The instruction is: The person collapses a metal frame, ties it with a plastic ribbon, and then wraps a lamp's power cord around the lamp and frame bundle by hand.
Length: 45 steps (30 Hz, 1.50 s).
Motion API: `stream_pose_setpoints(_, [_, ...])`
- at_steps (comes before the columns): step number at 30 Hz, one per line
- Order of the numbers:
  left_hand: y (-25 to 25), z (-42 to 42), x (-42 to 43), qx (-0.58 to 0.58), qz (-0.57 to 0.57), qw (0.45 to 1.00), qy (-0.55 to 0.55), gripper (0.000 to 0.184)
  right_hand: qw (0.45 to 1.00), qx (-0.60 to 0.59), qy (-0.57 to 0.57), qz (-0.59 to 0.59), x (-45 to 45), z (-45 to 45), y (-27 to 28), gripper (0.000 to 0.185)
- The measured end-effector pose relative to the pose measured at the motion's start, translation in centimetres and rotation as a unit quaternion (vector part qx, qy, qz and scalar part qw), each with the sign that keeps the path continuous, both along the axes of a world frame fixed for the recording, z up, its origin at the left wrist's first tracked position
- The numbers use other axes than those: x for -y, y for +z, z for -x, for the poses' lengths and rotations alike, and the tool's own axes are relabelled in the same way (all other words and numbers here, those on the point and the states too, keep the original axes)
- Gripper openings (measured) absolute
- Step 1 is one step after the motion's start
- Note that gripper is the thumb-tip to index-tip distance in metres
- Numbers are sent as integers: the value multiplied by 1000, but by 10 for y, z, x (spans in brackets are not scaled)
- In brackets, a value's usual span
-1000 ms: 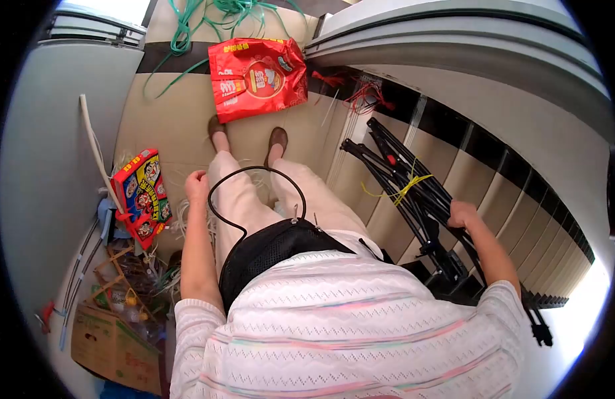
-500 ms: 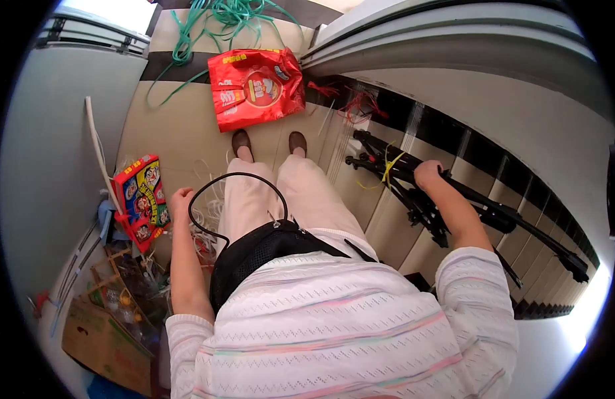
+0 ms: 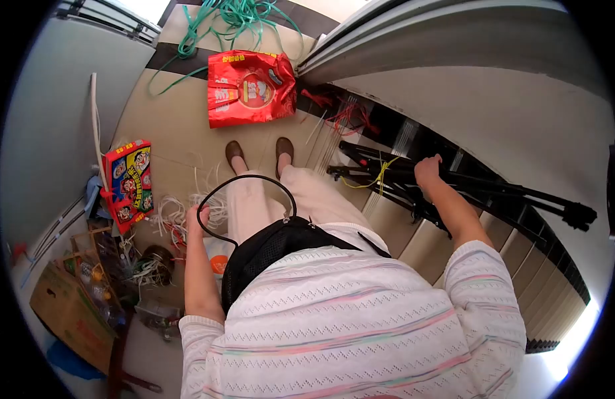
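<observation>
My right hand (image 3: 428,174) is closed around a folded black stand (image 3: 513,193), which has thin legs and looks like a tripod. A yellow ribbon (image 3: 382,176) is tied round the stand's far end. The grip's underside is hidden by the hand itself. On the other side, my left hand (image 3: 197,218) hangs low with its fingers curled, and I see nothing in it. A thin black loop (image 3: 244,178) from the black waist bag (image 3: 257,256) passes in front of that hand. White tangled strips (image 3: 171,216) lie on the floor beyond it.
Ahead of my feet lies a red printed bag (image 3: 251,90), with green strapping (image 3: 237,23) behind it. A colourful printed box (image 3: 129,183), a cardboard box (image 3: 74,319) and plastic bottles (image 3: 98,282) crowd the left wall. Red strips (image 3: 350,120) lie near the right wall.
The black stand has swung to a flatter angle, still in my right hand. My left hand has moved slightly right and nearer my body, behind the black loop. The view has shifted.
</observation>
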<state>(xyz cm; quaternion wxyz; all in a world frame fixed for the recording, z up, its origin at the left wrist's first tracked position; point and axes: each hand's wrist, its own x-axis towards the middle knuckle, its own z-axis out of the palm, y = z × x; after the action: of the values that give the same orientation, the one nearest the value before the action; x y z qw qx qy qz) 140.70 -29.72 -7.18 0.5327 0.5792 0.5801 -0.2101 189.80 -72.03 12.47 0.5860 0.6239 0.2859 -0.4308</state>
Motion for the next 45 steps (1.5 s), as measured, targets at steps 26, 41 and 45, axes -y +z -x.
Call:
stream_pose_setpoints(26, [65,11,43,-60,-70,995,40,22,971,-75,119,-195,23,11,17,25])
stream_pose_setpoints(41, [69,13,70,-63,-106,992,25,23,983,-27,34,-176,8,21,21,34])
stream_pose_setpoints(45, [69,20,77,-62,-122,989,51,21,980,-27,43,-192,12,9,16,42])
